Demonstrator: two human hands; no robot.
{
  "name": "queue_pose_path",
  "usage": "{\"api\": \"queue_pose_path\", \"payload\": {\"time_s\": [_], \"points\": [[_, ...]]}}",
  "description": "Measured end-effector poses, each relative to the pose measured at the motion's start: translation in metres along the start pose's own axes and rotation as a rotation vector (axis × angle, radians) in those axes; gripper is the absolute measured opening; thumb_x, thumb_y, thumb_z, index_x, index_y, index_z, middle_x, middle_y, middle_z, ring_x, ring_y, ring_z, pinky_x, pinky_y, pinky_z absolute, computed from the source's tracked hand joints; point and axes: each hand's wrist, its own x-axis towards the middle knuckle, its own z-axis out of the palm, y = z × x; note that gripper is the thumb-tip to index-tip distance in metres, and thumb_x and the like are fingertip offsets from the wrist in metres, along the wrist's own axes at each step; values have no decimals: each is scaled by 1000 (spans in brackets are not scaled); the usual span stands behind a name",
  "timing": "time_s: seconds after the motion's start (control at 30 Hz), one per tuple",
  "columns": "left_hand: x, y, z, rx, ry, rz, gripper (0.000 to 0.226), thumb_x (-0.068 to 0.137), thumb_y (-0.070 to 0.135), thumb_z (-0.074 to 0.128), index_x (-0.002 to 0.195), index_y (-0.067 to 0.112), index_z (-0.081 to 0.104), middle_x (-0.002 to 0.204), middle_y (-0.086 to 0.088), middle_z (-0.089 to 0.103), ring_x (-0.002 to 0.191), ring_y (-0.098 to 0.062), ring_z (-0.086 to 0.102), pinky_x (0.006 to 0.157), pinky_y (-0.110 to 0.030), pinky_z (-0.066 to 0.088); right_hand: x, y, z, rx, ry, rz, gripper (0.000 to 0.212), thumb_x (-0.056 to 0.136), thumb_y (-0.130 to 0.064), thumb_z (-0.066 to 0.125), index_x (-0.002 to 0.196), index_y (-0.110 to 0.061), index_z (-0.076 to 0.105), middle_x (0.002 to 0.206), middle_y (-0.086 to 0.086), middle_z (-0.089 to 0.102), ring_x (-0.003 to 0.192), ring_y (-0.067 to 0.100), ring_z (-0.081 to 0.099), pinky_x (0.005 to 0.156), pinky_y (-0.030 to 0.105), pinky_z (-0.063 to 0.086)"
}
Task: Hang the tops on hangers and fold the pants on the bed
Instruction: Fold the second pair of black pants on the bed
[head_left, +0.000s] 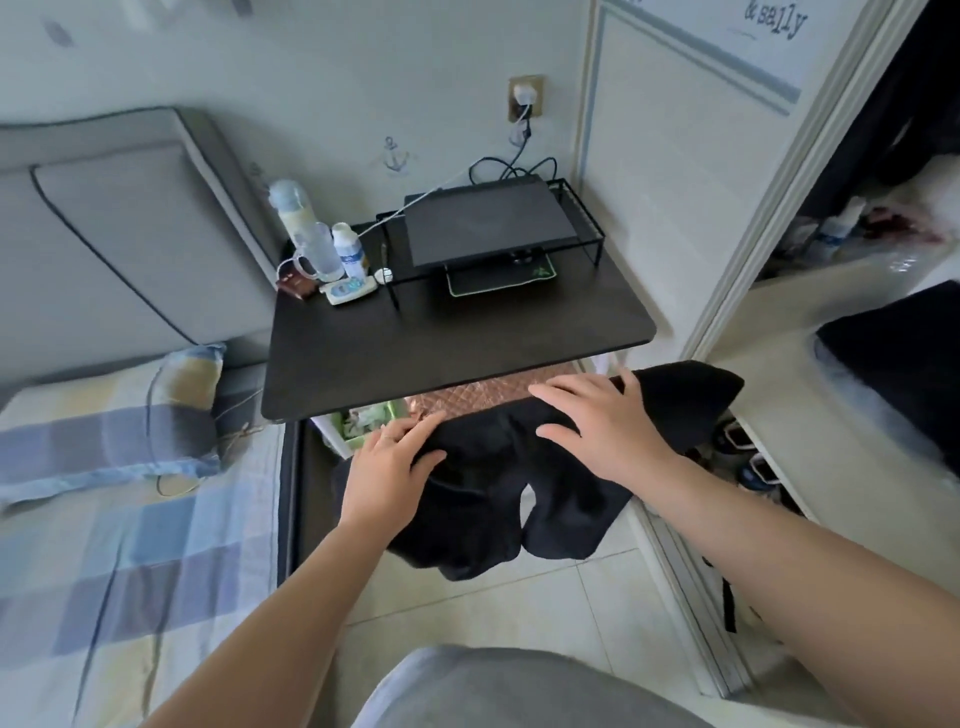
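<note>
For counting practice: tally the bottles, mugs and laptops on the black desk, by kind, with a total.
Bottles: 2
Mugs: 1
Laptops: 1
Total: 4

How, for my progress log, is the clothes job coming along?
Done: nothing visible; the bed shows no folded pants, and no hanger is in view. In hand: left hand and right hand lie on a black garment. Left: all hanging and folding.
</note>
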Motion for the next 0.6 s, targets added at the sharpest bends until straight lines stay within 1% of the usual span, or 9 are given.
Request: {"api": "queue_pose_path", "payload": {"time_s": [0.07, 0.1, 0.17, 0.27, 0.37, 0.4, 0.43, 0.5, 0.6], "points": [[2, -2, -2, -78, 38, 21, 35, 103, 32, 54, 138, 33, 60, 122, 5, 64, 109, -24, 57, 93, -40, 48, 2, -15, 7, 4, 150, -61, 37, 90, -34, 73, 125, -24, 70, 120, -2, 68, 113, 31, 59, 101, 53, 39], [3, -2, -3, -107, 66, 20, 31, 104, 30, 51, 131, 32, 65, 117, 6, 66, 106, -22, 60, 88, -36, 49, 2, -21, 9, 14, 219, -73, 33, 86, -28, 78, 118, -20, 74, 113, 1, 71, 104, 34, 62, 93, 50, 44], [7, 1, -7, -131, 111, -9, 24, 105, 29, 47, 114, 30, 69, 104, 9, 67, 96, -20, 63, 74, -30, 44, 3, -29, 11, 21, 309, -97, 27, 83, -19, 82, 109, -15, 78, 105, 2, 73, 95, 33, 63, 83, 46, 49], [8, 3, -18, -226, 117, -155, 23, 108, 35, 38, 103, 28, 60, 91, 11, 64, 81, -16, 60, 68, -31, 41, 7, -41, 8, 4, 330, -165, 12, 84, -8, 79, 96, -11, 79, 96, 3, 74, 87, 33, 65, 78, 45, 52], [-1, -9, -42, -412, 184, -274, 30, 108, 39, 34, 85, 24, 48, 75, 7, 59, 68, -10, 55, 64, -36, 45, 15, -72, 1, -60, 292, -186, 11, 85, 0, 74, 88, -10, 76, 90, 4, 72, 83, 35, 65, 76, 44, 51], [-6, -17, -54, -483, 233, -301, 33, 107, 39, 35, 82, 21, 46, 71, 4, 57, 64, -7, 52, 64, -35, 44, 17, -88, 0, -56, 289, -193, 9, 87, -1, 72, 88, -9, 75, 90, 4, 71, 83, 34, 64, 77, 44, 50], [-13, -29, -69, -540, 287, -321, 36, 107, 37, 35, 78, 18, 45, 70, 2, 55, 60, -4, 49, 62, -29, 42, 19, -106, -1, -35, 294, -201, 7, 90, -4, 70, 88, -9, 74, 90, 4, 70, 83, 33, 63, 77, 43, 49], [-29, -57, -105, -597, 403, -343, 37, 106, 33, 37, 73, 17, 43, 65, 9, 51, 58, 2, 44, 57, -17, 37, 18, -147, 0, 59, 314, -234, 10, 94, -15, 67, 87, -10, 72, 88, 1, 66, 79, 27, 59, 74, 42, 47], [-59, -101, -163, -659, 545, -378, 37, 106, 31, 40, 71, 18, 43, 59, 16, 47, 58, -1, 42, 58, -22, 35, 13, -222, 6, 281, 215, -276, 31, 97, -41, 53, 94, -15, 71, 91, -8, 64, 76, 12, 56, 70, 34, 50]]}}
